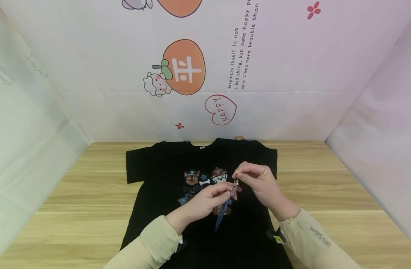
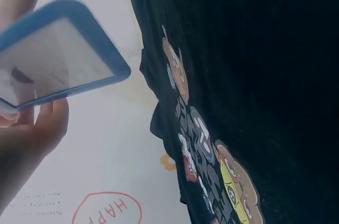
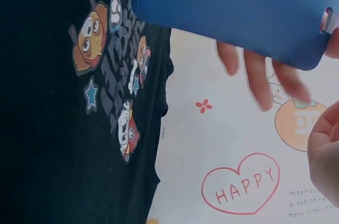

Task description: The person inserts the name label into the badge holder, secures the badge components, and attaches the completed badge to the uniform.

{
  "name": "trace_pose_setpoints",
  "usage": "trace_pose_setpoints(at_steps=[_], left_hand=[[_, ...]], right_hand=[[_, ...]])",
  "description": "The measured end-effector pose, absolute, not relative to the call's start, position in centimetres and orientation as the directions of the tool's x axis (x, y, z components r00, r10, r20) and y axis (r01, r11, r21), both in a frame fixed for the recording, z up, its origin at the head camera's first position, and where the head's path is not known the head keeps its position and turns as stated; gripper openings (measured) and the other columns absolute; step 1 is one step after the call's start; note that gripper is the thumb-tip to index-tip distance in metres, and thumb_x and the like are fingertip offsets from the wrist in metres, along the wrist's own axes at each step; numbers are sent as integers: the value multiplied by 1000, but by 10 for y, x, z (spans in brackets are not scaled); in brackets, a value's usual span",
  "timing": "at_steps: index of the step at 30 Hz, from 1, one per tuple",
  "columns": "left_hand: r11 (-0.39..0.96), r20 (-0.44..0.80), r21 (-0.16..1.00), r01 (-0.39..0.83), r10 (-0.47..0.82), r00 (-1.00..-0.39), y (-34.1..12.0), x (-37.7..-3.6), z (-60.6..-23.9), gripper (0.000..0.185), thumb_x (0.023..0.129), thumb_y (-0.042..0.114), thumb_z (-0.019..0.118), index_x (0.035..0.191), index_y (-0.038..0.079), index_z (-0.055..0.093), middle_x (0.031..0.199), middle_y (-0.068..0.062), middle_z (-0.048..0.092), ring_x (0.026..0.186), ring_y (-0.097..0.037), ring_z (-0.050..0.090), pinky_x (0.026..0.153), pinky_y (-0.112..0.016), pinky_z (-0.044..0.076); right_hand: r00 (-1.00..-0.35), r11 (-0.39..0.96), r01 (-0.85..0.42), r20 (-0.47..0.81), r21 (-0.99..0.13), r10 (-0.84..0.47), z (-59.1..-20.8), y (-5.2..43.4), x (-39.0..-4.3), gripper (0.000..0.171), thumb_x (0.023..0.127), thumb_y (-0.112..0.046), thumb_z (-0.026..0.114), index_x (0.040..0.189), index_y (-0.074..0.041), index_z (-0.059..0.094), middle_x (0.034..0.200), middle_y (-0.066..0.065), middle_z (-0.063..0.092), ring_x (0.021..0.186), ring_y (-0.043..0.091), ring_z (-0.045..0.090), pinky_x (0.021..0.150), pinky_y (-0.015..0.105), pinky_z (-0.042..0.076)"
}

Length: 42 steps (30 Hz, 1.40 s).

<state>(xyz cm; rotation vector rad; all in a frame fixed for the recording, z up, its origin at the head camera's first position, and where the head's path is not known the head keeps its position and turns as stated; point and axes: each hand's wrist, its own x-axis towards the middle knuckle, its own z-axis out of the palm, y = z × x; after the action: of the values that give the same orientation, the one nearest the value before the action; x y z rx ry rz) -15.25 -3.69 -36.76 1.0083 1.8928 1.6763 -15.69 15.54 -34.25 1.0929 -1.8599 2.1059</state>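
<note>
Two cream sleeves reach in over a black cartoon-print T-shirt spread flat on the wooden desk. Above the shirt's print, the left hand grasps a blue badge holder at its upper end — the right hand pinches the metal clip on top. The holder hangs edge-on between both grips.
</note>
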Motion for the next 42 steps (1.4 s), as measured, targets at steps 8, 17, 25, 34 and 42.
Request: trace_pose_setpoints(at_steps=[8,17,25,34,42], left_hand=[[47,217,940,337,678,-702,-36,-149,-369,18,97,8,51,100,-6,62,103,-20,58,70,-6,50,58,-22,45],[59,192,958,281,597,-779,-36,-150,-369,18,96,11,53,99,-3,64,99,-20,61,64,-17,51,49,-31,48],[111,202,950,291,491,-847,-35,-152,-373,19,93,14,60,98,-1,69,100,-16,68,89,-8,57,78,-24,49],[113,196,951,286,493,-848,-34,-151,-374,19,93,15,61,98,-1,70,100,-16,68,88,-7,59,77,-24,49],[144,144,956,255,524,-839,-33,-153,-374,22,95,16,57,105,0,68,106,-15,68,94,-12,61,80,-24,51]], right_hand=[[-763,-134,-492,500,-860,-410,-346,156,-156,24,92,-5,58,99,-24,71,94,-13,69,89,3,62,77,18,53],[-882,120,-388,330,-914,-337,-348,161,-151,16,94,-6,55,106,-2,66,96,-14,66,88,4,60,82,19,51],[-871,120,-435,383,-893,-308,-344,164,-145,12,93,-3,55,101,-1,64,93,-9,65,83,6,60,79,19,52],[-865,263,-485,413,-834,-285,-344,162,-144,8,91,-4,60,93,1,66,86,9,65,74,7,60,73,21,54],[-839,277,-535,465,-798,-282,-346,162,-145,7,91,0,59,88,1,66,81,7,63,70,7,56,64,22,52]])
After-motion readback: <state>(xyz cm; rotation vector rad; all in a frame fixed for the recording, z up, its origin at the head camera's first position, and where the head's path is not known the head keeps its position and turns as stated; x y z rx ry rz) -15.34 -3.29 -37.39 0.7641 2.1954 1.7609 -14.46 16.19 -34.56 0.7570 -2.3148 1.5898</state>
